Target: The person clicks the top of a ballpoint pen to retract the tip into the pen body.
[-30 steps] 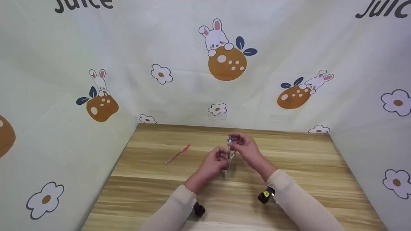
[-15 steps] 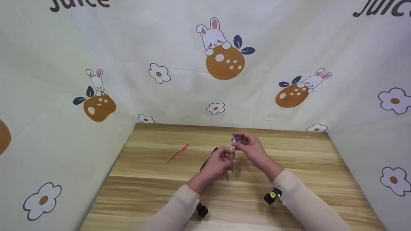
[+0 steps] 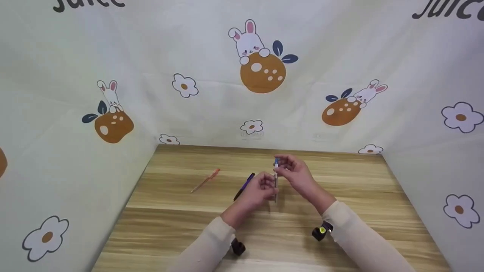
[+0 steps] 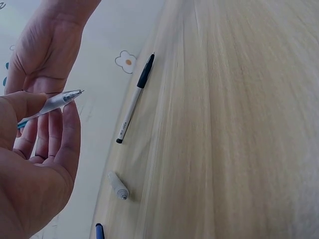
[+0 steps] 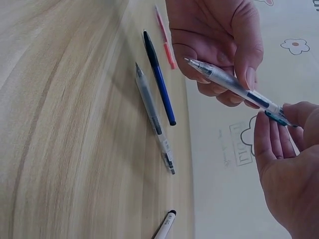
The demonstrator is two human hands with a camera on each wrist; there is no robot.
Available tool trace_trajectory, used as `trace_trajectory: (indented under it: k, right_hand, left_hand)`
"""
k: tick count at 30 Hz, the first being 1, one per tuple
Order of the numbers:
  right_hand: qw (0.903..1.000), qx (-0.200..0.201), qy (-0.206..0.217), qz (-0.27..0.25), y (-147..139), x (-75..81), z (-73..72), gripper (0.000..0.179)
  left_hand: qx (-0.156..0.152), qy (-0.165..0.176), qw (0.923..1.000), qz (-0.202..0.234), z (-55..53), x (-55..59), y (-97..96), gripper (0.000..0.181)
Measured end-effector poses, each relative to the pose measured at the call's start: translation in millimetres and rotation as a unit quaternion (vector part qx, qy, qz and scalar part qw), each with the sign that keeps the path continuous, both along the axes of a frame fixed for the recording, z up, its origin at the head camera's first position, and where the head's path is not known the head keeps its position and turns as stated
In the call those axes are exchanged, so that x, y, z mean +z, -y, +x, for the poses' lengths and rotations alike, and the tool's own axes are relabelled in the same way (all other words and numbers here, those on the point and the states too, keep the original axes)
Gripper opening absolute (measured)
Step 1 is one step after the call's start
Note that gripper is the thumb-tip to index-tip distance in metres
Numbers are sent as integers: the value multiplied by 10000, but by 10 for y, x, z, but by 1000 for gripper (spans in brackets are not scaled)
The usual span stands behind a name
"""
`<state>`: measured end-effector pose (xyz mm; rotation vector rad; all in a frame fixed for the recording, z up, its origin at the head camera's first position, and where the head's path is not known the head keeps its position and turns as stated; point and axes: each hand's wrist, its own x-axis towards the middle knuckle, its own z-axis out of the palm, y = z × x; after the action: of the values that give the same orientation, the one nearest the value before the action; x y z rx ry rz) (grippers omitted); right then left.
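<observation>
Both hands hold one clear-barrelled retractable pen with a blue-teal clip end, upright in the head view. My left hand pinches its barrel close to the tip. My right hand pinches the clip end. In the right wrist view, the metal tip of the held pen shows bare beyond the left fingers. On the table by the left hand lies a blue pen with a black grip. Farther left is a red-orange pen.
A white pen with a black grip lies on the wooden table. A grey translucent pen lies beside the blue pen. Printed cloth walls rise at the table's back and sides.
Both hands have shifted a little to the right with the pen, then stayed nearly still. The blue pen behind the left hand has come into sight; the head view has drifted slightly.
</observation>
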<state>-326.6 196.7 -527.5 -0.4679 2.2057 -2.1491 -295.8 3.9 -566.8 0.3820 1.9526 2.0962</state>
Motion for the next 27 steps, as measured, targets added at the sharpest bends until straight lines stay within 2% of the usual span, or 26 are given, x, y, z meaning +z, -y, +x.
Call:
trace_trajectory:
  k: [4, 10, 19, 27]
  right_hand:
    - [9999, 17, -155, 73, 5, 6, 8, 42]
    - [9994, -44, -265, 204, 3, 18, 31, 36]
    - [9997, -104, -193, 120, 5, 17, 37, 34]
    - [9996, -165, -206, 134, 17, 27, 61, 31]
  left_hand:
    - [-2, -11, 10000, -19, 0, 1, 5, 28]
    - [-8, -24, 10000, -48, 10, 25, 9, 29]
    - [-9, -162, 9997, -205, -4, 16, 14, 29]
    - [-61, -286, 9995, -89, 15, 28, 17, 28]
